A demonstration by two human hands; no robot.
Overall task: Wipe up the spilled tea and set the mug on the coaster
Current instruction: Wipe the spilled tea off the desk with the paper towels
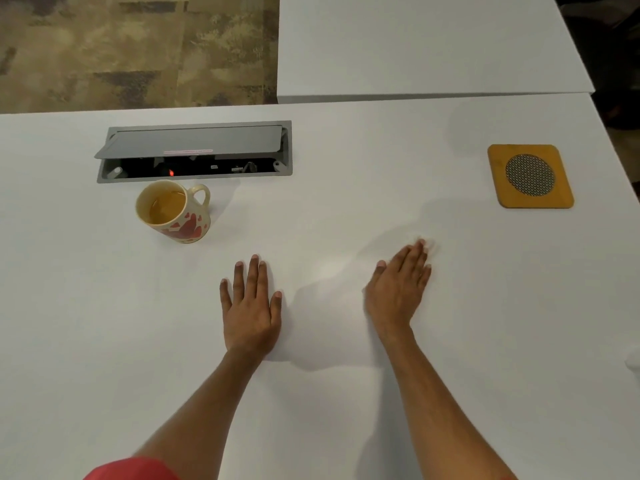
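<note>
From the head camera, looking down on a white table point(104, 341): the left hand point(251, 306) lies flat on the tabletop, fingers straight and together, holding nothing; the right hand point(398, 289) is flat too, fingers stretched forward, the fingertips point(420, 245) blurred over something pale and white that cannot be made out clearly. The mug point(176, 211), cream with red hearts and half full of amber tea point(166, 207), stands upright at the far left, just in front of an open grey cable box point(194, 150) sunk in the table; its handle points to the right. The coaster point(530, 175), orange with a round patterned centre, sits far right, well apart from the mug and bare. A second white table point(415, 43) butts against the far edge; patterned carpet point(138, 46) shows beyond; a red sleeve point(131, 469) edges in at the bottom.
</note>
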